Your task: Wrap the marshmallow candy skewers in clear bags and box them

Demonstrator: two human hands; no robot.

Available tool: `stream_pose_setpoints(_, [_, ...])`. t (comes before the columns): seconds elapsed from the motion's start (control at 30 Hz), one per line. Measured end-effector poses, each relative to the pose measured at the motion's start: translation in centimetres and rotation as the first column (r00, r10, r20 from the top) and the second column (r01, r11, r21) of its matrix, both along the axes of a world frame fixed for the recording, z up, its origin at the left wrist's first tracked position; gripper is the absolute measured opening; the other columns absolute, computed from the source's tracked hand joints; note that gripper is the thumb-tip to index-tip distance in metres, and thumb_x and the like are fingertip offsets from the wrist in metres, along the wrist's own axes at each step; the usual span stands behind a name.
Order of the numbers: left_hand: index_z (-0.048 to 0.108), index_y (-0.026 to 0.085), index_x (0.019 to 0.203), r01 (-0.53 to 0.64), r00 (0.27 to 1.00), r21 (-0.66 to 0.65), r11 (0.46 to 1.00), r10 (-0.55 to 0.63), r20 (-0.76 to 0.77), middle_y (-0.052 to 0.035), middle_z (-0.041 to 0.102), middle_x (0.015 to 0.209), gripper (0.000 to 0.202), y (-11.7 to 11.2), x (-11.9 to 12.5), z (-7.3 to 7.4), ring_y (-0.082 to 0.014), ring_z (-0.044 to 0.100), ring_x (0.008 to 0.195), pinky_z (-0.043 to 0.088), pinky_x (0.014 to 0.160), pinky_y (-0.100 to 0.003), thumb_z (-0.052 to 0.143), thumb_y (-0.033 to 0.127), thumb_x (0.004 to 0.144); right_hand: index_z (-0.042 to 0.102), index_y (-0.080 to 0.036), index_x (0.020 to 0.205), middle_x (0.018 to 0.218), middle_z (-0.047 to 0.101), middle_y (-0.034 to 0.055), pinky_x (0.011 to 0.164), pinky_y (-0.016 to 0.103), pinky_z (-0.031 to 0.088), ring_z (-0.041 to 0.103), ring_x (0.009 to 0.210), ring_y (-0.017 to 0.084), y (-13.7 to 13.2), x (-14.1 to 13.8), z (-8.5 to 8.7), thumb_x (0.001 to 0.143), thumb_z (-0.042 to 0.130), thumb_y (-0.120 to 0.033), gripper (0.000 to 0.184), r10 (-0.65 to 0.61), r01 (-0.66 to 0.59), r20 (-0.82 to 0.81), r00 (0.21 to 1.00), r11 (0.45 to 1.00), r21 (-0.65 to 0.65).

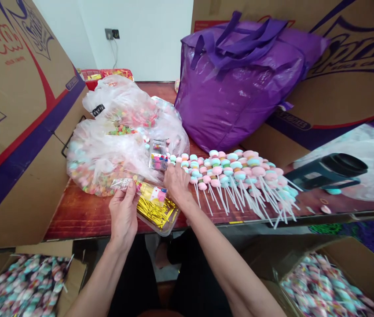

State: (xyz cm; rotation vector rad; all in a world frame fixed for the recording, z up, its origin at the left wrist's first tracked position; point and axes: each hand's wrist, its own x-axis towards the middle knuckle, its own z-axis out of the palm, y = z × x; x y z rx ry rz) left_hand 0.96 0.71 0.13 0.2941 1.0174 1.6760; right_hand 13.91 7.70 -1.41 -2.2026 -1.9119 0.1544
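My left hand (124, 215) pinches a small clear plastic bag (152, 192) with a colourful cartoon print between thumb and fingers. Below that bag lies a clear plastic tray (163, 230) of gold twist ties (155, 213). My right hand (177, 181) is closed, its bent fingertips at the left end of a row of pink and blue marshmallow candy sticks (240, 169). What those fingers grip, if anything, is hidden. Just beyond them, a stack of small printed plastic bags (158, 155) leans against the large candy bags.
Large clear bags of loose candy (97, 158) stand at the left. Behind the sticks sits a purple tote bag (240, 88). A dark mug (328, 171) lies tilted at the right. Cardboard boxes of wrapped candies (25, 286) flank my legs below the table edge.
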Motion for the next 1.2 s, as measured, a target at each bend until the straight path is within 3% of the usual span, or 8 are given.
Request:
stream_pose_setpoints(0.23, [0.07, 0.017, 0.076, 0.001, 0.999, 0.002, 1.0, -0.001, 0.047, 0.0012, 0.071, 0.077, 0.03, 0.5, -0.6, -0.2, -0.0085, 0.065, 0.072, 0.051, 0.071, -0.02, 0.092, 0.028, 0.06, 0.061, -0.005, 0.116, 0.11, 0.064, 0.0252, 0.073, 0.037, 0.051, 0.067, 0.092, 0.029, 0.9, -0.7, -0.4, 0.095, 0.035, -0.006, 0.033, -0.012, 0.011, 0.021, 1.0, 1.0, 0.026])
stream_pose_setpoints(0.53, [0.069, 0.018, 0.077, -0.011, 0.994, -0.017, 1.0, 0.012, 0.11, 0.0026, 0.07, 0.075, 0.03, 0.2, -1.1, -0.1, -0.0062, 0.063, 0.067, 0.049, 0.065, -0.018, 0.092, 0.026, 0.059, 0.064, -0.007, 0.112, 0.094, 0.072, 0.0193, 0.069, 0.031, 0.046, 0.069, 0.084, 0.025, 0.3, 1.7, 1.0, 0.096, 0.038, -0.009, 0.031, -0.074, 0.074, -0.013, 0.997, 0.995, 0.064])
stream_pose_setpoints(0.63, [0.067, 0.017, 0.075, -0.034, 0.99, -0.039, 0.999, 0.039, 0.136, 0.003, 0.07, 0.073, 0.032, 0.5, -0.9, 0.1, -0.0061, 0.063, 0.065, 0.048, 0.064, -0.018, 0.093, 0.026, 0.058, 0.065, -0.007, 0.11, 0.093, 0.072, 0.019, 0.066, 0.03, 0.044, 0.067, 0.08, 0.024, -1.9, 2.9, 0.6, 0.096, 0.039, -0.013, 0.03, -0.141, 0.147, -0.057, 0.988, 0.984, 0.106])
stream_pose_setpoints(0.7, [0.066, 0.017, 0.075, -0.04, 0.986, -0.055, 0.998, 0.048, 0.157, 0.0034, 0.069, 0.071, 0.031, 0.9, -0.7, 0.1, -0.0059, 0.063, 0.064, 0.048, 0.064, -0.018, 0.092, 0.025, 0.059, 0.068, -0.009, 0.102, 0.087, 0.073, 0.0153, 0.067, 0.03, 0.045, 0.066, 0.076, 0.022, -4.1, 3.8, -0.1, 0.097, 0.04, -0.018, 0.03, -0.153, 0.196, -0.213, 0.965, 0.96, 0.199])
stream_pose_setpoints(0.83, [0.066, 0.017, 0.077, -0.035, 0.981, -0.077, 0.996, 0.049, 0.186, 0.0034, 0.068, 0.069, 0.027, 1.5, -0.2, 0.0, -0.006, 0.062, 0.062, 0.048, 0.064, -0.019, 0.089, 0.022, 0.065, 0.07, -0.016, 0.092, 0.076, 0.071, 0.0054, 0.069, 0.03, 0.049, 0.065, 0.071, 0.019, -9.7, 4.9, -1.4, 0.093, 0.052, -0.032, 0.025, 0.008, 0.3, -0.671, 0.741, 0.89, 0.343])
stream_pose_setpoints(0.93, [0.066, 0.017, 0.078, -0.05, 0.979, -0.111, 0.993, 0.071, 0.191, 0.0015, 0.069, 0.072, 0.023, 1.8, 0.0, -0.1, -0.0075, 0.063, 0.063, 0.051, 0.065, -0.02, 0.086, 0.02, 0.069, 0.071, -0.018, 0.092, 0.076, 0.072, 0.0028, 0.069, 0.029, 0.052, 0.067, 0.07, 0.018, -13.6, 5.3, -1.5, 0.09, 0.061, -0.035, 0.02, 0.091, 0.32, -0.79, 0.607, 0.881, 0.348])
stream_pose_setpoints(1.03, [0.066, 0.016, 0.08, -0.055, 0.978, -0.144, 0.988, 0.082, 0.192, 0.0, 0.07, 0.073, 0.019, 1.9, 0.2, 0.0, -0.0087, 0.064, 0.065, 0.052, 0.066, -0.021, 0.083, 0.018, 0.073, 0.072, -0.02, 0.093, 0.079, 0.072, 0.0013, 0.069, 0.027, 0.053, 0.067, 0.069, 0.016, -16.1, 5.7, -1.3, 0.091, 0.062, -0.028, 0.013, 0.193, 0.249, -0.765, 0.614, 0.873, 0.419])
stream_pose_setpoints(1.2, [0.066, 0.015, 0.082, 0.016, 0.981, -0.094, 0.995, 0.003, 0.194, 0.0002, 0.07, 0.074, 0.02, 1.5, 0.7, -0.1, -0.0077, 0.064, 0.064, 0.051, 0.063, -0.019, 0.083, 0.02, 0.073, 0.071, -0.021, 0.098, 0.082, 0.071, 0.0012, 0.072, 0.027, 0.052, 0.067, 0.075, 0.015, -17.0, 7.1, -1.4, 0.093, 0.058, -0.016, 0.015, 0.328, 0.065, -0.599, 0.73, 0.84, 0.538])
